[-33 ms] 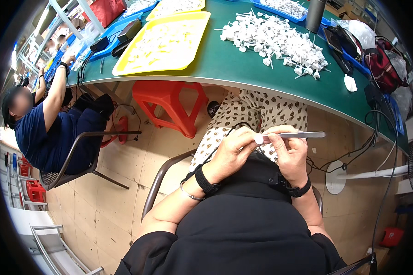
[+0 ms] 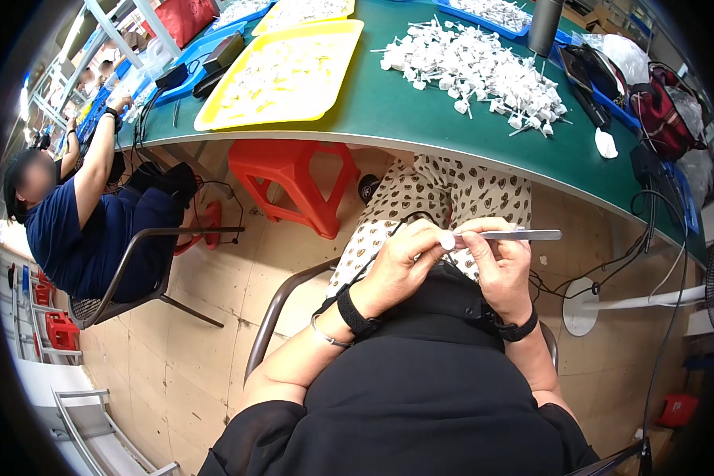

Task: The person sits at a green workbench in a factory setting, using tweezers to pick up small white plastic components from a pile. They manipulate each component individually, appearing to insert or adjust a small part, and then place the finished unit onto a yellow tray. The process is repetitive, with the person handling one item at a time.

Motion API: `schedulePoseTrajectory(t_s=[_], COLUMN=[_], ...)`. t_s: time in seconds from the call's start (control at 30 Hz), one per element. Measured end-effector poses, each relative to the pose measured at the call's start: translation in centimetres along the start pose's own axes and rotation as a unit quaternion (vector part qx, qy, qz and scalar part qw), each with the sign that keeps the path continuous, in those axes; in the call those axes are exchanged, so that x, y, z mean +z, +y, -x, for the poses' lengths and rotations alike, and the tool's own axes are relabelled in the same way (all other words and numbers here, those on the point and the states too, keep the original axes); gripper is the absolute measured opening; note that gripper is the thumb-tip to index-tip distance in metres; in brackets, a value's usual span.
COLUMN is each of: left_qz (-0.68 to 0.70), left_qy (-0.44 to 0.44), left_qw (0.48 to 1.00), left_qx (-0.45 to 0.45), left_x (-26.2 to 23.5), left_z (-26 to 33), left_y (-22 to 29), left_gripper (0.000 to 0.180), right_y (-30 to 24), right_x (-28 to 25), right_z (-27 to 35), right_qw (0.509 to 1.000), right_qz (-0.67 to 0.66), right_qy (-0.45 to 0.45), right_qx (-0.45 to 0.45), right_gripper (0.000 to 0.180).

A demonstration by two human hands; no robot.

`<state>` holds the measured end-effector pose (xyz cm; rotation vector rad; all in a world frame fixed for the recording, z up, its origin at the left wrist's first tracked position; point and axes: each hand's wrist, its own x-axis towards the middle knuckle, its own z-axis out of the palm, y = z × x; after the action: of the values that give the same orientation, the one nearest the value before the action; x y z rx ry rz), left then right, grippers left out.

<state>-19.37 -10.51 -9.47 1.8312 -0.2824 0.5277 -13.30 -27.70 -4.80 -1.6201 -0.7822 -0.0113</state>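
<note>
Above my lap my left hand [image 2: 408, 258] is closed, pinching a small round white piece [image 2: 447, 240] between thumb and fingertips. My right hand [image 2: 497, 258] is closed on silver tweezers [image 2: 535, 234], whose broad end sticks out to the right. Their tips point toward the white piece; fingers hide whether they touch it. On the table ahead lies a loose heap of small white parts with thin stems [image 2: 476, 71]. Left of it, a yellow tray [image 2: 337, 87] holds many small white and yellow pieces.
The green table's edge [image 2: 420, 144] curves in front of my knees. Beneath it stands a red stool [image 2: 282, 170]. A dark bottle [image 2: 545, 28] and bags [image 2: 665, 111] sit at the right. Cables [image 2: 639, 246] hang there. A co-worker [image 2: 107, 222] sits at the left, reaching toward the table.
</note>
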Motion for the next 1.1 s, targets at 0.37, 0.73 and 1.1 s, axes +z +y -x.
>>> schedulePoseTrajectory(t_s=[0.37,0.73,1.1], left_qz=[0.003,-0.001,0.011], left_qy=[-0.002,-0.007,-0.012], left_qw=[1.000,1.000,1.000], left_qx=[0.029,0.025,0.016], left_x=[-0.1,-0.2,-0.1], left_z=[-0.2,-0.3,0.0], left_y=[0.0,0.3,-0.3], left_gripper=[0.015,0.014,0.017], right_y=[-1.1,-0.9,-1.0], right_x=[0.3,-0.1,-0.1], right_z=[-0.1,-0.2,-0.5], right_qw=[0.988,0.999,0.995], right_qz=[-0.131,0.008,0.062], right_qy=[0.040,-0.004,-0.027], right_qx=[0.077,-0.037,-0.075], right_gripper=[0.006,0.008,0.009])
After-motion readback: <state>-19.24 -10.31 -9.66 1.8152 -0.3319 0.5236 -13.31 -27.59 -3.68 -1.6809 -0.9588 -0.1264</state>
